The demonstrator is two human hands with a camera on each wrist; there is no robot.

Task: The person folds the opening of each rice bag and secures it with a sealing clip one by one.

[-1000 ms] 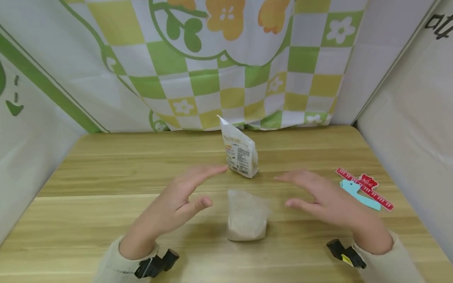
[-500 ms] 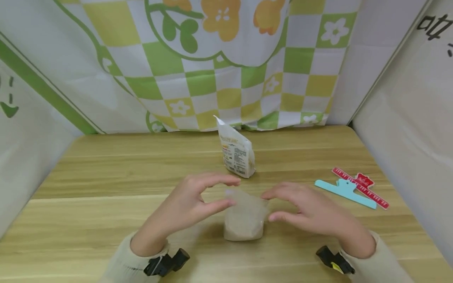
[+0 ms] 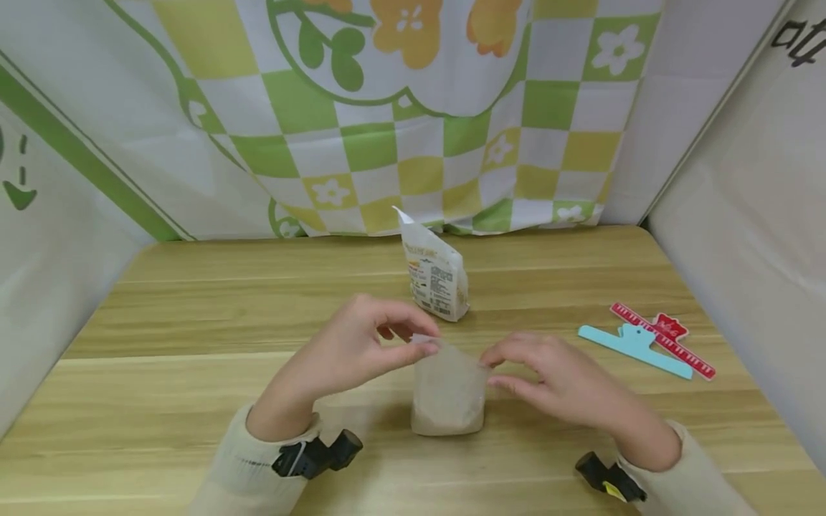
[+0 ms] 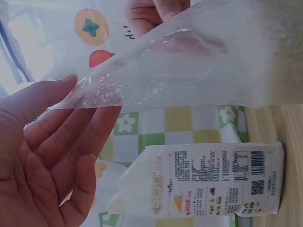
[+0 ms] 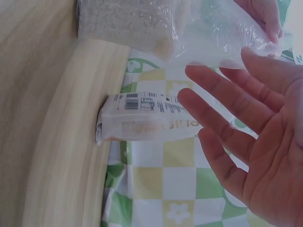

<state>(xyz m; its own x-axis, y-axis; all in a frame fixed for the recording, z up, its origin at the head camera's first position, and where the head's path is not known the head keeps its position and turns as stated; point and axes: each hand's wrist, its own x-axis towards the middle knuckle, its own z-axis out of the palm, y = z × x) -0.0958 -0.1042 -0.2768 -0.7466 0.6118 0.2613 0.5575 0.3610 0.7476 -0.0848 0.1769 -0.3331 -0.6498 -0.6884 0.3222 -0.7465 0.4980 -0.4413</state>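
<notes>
A clear plastic bag (image 3: 448, 394) stands upright on the table, its lower part filled with pale grains that look like rice (image 5: 123, 21). My left hand (image 3: 361, 351) pinches the bag's upper left corner between thumb and fingers. At the upper right corner, my right hand (image 3: 555, 380) pinches the film, with its other fingers spread apart in the right wrist view. The top edge is stretched between both hands. Behind the bag stands a white printed pouch (image 3: 435, 276), touched by neither hand.
To the right lie a light blue bag clip (image 3: 635, 347) and a red bag clip (image 3: 665, 337), one overlapping the other. A checked cloth (image 3: 419, 150) hangs at the back of the wooden table (image 3: 193, 308). White panels (image 3: 755, 186) flank both sides.
Both hands have moved inward from beside the clear bag and taken hold of its top corners. Its upper film is now pulled taut. The right hand no longer covers part of the blue clip.
</notes>
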